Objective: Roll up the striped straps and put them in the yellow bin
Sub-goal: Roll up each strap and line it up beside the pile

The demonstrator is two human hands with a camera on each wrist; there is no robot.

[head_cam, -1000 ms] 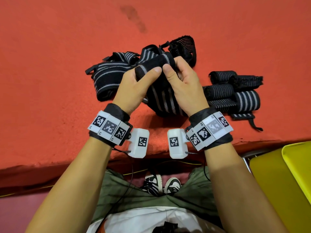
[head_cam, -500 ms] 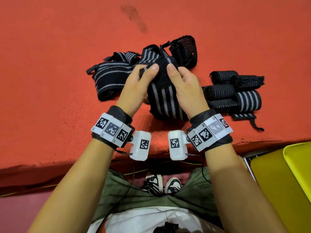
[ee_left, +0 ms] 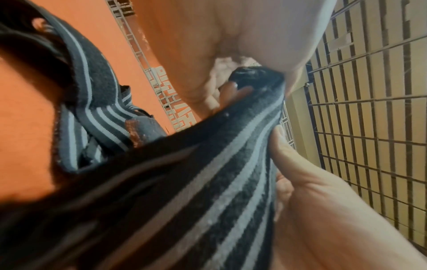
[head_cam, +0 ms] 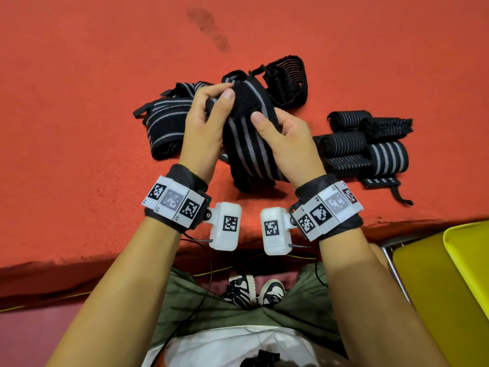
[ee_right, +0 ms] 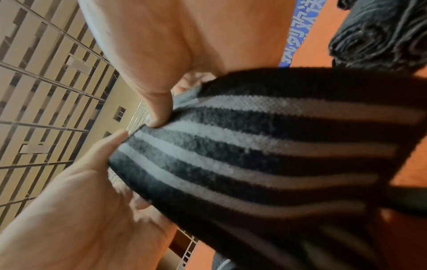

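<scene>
Striped strap (head_cam: 246, 133) pinched between left hand (head_cam: 205, 128), right hand (head_cam: 287, 144)

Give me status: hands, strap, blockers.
Left hand pinches strap top; right hand holds its side. Strap barely rolled, hanging over red table. Rolled straps right; yellow bin clear.

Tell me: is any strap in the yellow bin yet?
No, the visible part of the yellow bin holds nothing; the rolled straps lie on the red surface.
</scene>
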